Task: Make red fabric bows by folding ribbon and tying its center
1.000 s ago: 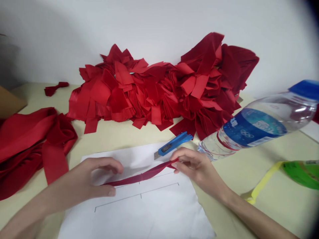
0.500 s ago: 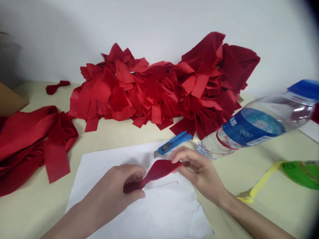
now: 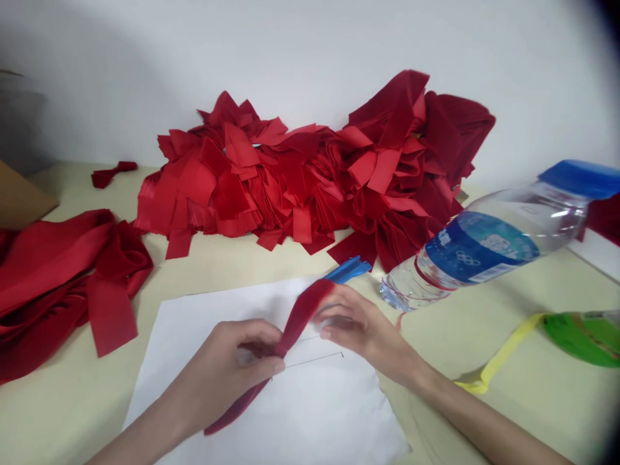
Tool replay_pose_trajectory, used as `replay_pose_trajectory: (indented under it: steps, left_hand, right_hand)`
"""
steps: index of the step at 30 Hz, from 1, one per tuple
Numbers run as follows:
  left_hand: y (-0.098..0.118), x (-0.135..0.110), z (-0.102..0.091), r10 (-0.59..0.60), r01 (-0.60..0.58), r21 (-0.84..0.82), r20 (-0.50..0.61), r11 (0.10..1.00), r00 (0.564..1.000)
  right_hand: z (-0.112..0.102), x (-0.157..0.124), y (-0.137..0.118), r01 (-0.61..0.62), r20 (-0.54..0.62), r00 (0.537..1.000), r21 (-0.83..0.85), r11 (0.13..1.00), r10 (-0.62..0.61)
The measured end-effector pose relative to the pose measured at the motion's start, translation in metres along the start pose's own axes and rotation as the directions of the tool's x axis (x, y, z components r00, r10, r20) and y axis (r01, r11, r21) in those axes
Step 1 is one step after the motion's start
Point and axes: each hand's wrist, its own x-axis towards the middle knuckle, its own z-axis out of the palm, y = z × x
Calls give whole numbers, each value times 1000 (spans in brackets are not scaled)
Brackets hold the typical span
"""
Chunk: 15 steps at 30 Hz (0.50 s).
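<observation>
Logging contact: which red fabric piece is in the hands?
The narrow red strip over the white paper, pinched by left hand and right hand; the cut pile and ribbon heap lie untouched.

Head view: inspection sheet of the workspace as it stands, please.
Surface: pale beige table, with a white paper sheet with drawn lines in front.
Job's things: dark red fabric strip, bent upward over the sheet.
Clutter: blue utility knife; big pile of folded red fabric pieces; loose red ribbon heap; clear plastic water bottle with blue label; green-and-yellow tape; brown cardboard edge.
Hands: left hand pinches the strip's middle; right hand holds its upper end.
Cables: nothing seen.
Surroundings: plain white wall behind the table.
</observation>
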Motion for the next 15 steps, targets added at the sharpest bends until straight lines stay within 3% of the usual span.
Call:
replay_pose_trajectory:
  steps: [3,5,8,12,15]
  left_hand:
    - [2,0,-3,-24,79,-316,175,945,984]
    - [2,0,-3,14,84,-413,229,907,973]
    - [2,0,1,42,55,-374,246,926,968]
    - [3,-1,6,38,101,-411,317,906,948]
    - [2,0,7,36,72,-377,272,923,962]
  right_hand:
    - [5,0,1,-107,127,988,112,988,92]
    - [8,-2,-2,-155,194,973,149,977,125]
    - [11,-6,-6,-183,229,964,202,962,135]
    - [12,-8,-6,-154,221,971,294,943,90]
    - [15,-7,-6,-139,161,982,275,951,97]
